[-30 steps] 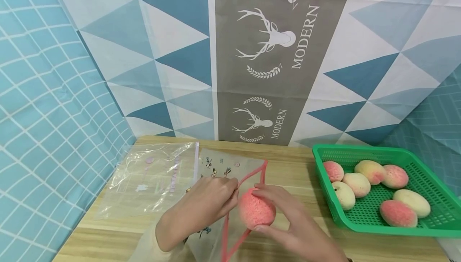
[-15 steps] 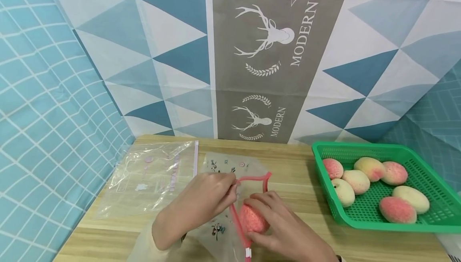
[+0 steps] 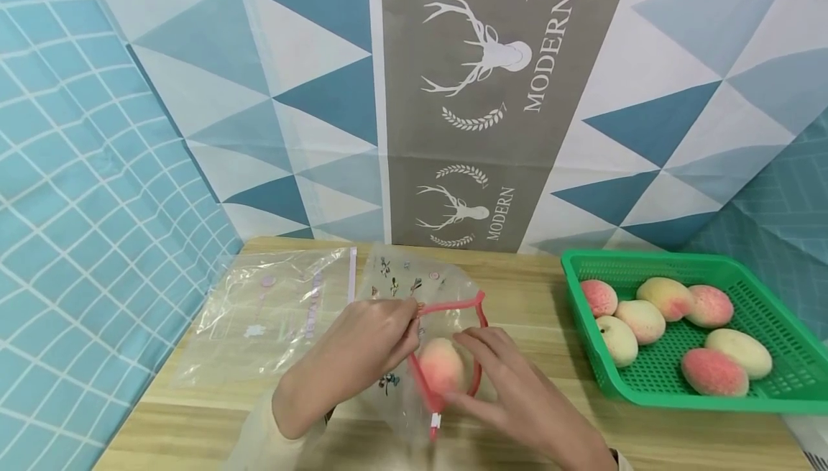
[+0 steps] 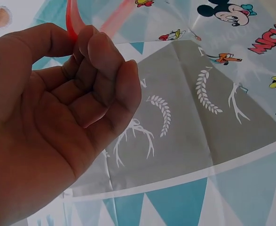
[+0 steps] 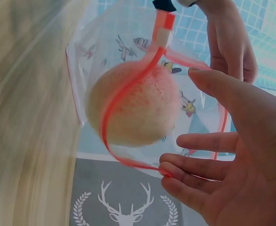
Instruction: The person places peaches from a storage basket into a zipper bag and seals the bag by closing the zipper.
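A clear zip bag [image 3: 453,277] with a red rim and cartoon prints is held with its mouth wide apart. My left hand [image 3: 371,334] pinches the red rim [image 4: 72,21] between thumb and fingers. Inside the bag's mouth is a pink and cream peach [image 3: 442,364], free of any fingers. On the right of the mouth my right hand [image 3: 517,392] has its fingers spread, with fingertips [image 5: 165,172] right at the red rim. A white slider [image 5: 163,36] sits on the rim's near end.
A green basket [image 3: 647,403] at the right carries several more peaches [image 3: 714,372]. Flat on the wooden table [image 3: 162,428] at the left lies a second clear bag [image 3: 259,313] with a pale purple zip. A patterned cloth [image 3: 323,97] hangs behind the table.
The peach has gone from my right hand's grip down into the bag's mouth. My right fingers have let go and spread. The left hand keeps its pinch on the rim.
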`<state>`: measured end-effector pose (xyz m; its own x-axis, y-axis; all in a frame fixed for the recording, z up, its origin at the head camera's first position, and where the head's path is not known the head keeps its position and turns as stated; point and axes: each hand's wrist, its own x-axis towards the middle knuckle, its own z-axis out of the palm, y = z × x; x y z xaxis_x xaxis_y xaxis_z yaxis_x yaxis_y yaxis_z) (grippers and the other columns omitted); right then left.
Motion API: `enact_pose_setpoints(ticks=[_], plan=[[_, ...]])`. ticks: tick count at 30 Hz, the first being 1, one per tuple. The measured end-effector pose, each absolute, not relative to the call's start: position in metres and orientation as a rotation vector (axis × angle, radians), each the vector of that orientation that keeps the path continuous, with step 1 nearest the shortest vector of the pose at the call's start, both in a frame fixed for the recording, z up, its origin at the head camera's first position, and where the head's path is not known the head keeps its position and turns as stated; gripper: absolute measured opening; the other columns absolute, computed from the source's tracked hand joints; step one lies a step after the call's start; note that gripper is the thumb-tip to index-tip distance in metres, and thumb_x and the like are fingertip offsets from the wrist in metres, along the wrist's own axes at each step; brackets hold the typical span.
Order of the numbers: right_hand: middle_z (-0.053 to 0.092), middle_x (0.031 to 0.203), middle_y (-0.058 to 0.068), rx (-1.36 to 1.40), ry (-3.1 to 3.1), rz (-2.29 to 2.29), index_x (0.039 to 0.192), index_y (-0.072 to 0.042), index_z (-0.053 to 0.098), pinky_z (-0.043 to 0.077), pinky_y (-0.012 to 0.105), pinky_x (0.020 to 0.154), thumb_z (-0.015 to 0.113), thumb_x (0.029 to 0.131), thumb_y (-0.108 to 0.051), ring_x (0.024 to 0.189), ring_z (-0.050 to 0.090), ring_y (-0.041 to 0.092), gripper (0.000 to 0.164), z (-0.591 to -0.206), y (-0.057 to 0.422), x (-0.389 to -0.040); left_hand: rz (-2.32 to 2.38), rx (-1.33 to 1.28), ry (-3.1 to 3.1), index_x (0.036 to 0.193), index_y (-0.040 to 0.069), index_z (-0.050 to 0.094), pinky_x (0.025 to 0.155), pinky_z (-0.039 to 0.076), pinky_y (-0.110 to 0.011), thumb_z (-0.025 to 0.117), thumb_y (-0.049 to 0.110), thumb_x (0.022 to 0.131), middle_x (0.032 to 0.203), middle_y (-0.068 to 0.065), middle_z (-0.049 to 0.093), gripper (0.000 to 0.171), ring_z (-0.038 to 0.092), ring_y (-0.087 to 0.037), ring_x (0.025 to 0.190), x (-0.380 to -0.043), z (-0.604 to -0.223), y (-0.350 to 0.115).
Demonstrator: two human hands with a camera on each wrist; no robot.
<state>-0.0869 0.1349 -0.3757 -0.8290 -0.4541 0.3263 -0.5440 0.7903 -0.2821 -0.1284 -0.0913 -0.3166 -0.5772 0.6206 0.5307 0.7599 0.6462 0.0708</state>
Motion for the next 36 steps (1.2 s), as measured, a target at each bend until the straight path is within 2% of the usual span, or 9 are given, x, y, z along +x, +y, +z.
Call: enact_pose_setpoints(ticks=[3, 8, 10, 15, 20, 25, 29, 36], plan=[[0.043, 0.124, -0.011, 0.785, -2.683, 0.546, 0.126, -0.025, 0.047, 0.049, 0.024, 0.076, 0.058, 0.076, -0.057, 0.109, 0.038, 0.002, 0.06, -0.376, 0.137, -0.09, -0.383, -1.072, -2.395, 0.064, 0.017, 0.04, 0.039, 0.021, -0.015, 0.047, 0.011, 0.08, 0.052, 0.011, 0.028, 0.018, 0.024, -0.002, 0.045, -0.129, -0.317, -0.092], [0.044, 0.124, -0.011, 0.789, -2.639, 0.538, 0.124, -0.026, 0.049, 0.047, 0.022, 0.079, 0.061, 0.076, -0.051, 0.111, 0.038, 0.0, 0.055, -0.375, 0.141, -0.094, -0.37, -1.064, -2.377, 0.066, 0.017, 0.042, 0.039, 0.024, -0.015, 0.046, 0.013, 0.081, 0.053, 0.012, 0.029, 0.016, 0.028, -0.002, 0.044, -0.131, -0.316, -0.094], [0.043, 0.126, -0.012, 0.789, -2.644, 0.532, 0.124, -0.027, 0.049, 0.046, 0.025, 0.083, 0.061, 0.076, -0.051, 0.115, 0.037, 0.002, 0.055, -0.375, 0.142, -0.095, -0.384, -1.068, -2.359, 0.067, 0.016, 0.043, 0.04, 0.025, -0.014, 0.045, 0.012, 0.081, 0.053, 0.012, 0.029, 0.015, 0.029, -0.002, 0.045, -0.131, -0.316, -0.094], [0.041, 0.129, -0.011, 0.839, -2.614, 0.545, 0.122, -0.027, 0.05, 0.046, 0.029, 0.085, 0.062, 0.076, -0.05, 0.118, 0.038, 0.007, 0.053, -0.373, 0.143, -0.096, -0.417, -1.078, -2.288, 0.067, 0.016, 0.041, 0.041, 0.022, -0.014, 0.044, 0.009, 0.08, 0.054, 0.01, 0.029, 0.014, 0.028, -0.003, 0.046, -0.132, -0.313, -0.095], [0.046, 0.129, 0.003, 1.02, -2.266, 0.717, 0.116, -0.014, 0.056, 0.038, 0.025, 0.094, 0.07, 0.075, -0.032, 0.116, 0.044, 0.022, 0.046, -0.361, 0.141, -0.096, -0.493, -1.027, -2.143, 0.065, 0.014, 0.041, 0.042, 0.022, -0.015, 0.04, 0.008, 0.079, 0.054, 0.01, 0.027, 0.015, 0.026, -0.003, 0.046, -0.13, -0.305, -0.096], [0.048, 0.127, 0.015, 1.082, -2.018, 0.801, 0.116, -0.002, 0.055, 0.032, 0.025, 0.099, 0.07, 0.075, -0.022, 0.114, 0.044, 0.032, 0.048, -0.345, 0.138, -0.097, -0.557, -0.943, -1.969, 0.066, 0.011, 0.046, 0.044, 0.023, -0.016, 0.038, 0.009, 0.081, 0.055, 0.01, 0.031, 0.017, 0.027, -0.004, 0.047, -0.129, -0.297, -0.096], [0.047, 0.128, 0.015, 1.078, -2.025, 0.802, 0.114, -0.003, 0.056, 0.031, 0.024, 0.1, 0.07, 0.075, -0.022, 0.115, 0.044, 0.033, 0.046, -0.341, 0.139, -0.094, -0.573, -0.964, -1.896, 0.067, 0.009, 0.048, 0.043, 0.024, -0.015, 0.039, 0.009, 0.082, 0.055, 0.009, 0.034, 0.018, 0.027, -0.003, 0.047, -0.128, -0.295, -0.093], [0.048, 0.127, 0.004, 1.004, -2.224, 0.748, 0.113, -0.015, 0.057, 0.029, 0.019, 0.099, 0.068, 0.077, -0.025, 0.115, 0.044, 0.024, 0.039, -0.351, 0.153, -0.095, -0.499, -1.065, -2.029, 0.073, 0.01, 0.049, 0.044, 0.029, -0.014, 0.045, 0.013, 0.086, 0.057, 0.01, 0.036, 0.014, 0.032, -0.002, 0.046, -0.123, -0.308, -0.082]])
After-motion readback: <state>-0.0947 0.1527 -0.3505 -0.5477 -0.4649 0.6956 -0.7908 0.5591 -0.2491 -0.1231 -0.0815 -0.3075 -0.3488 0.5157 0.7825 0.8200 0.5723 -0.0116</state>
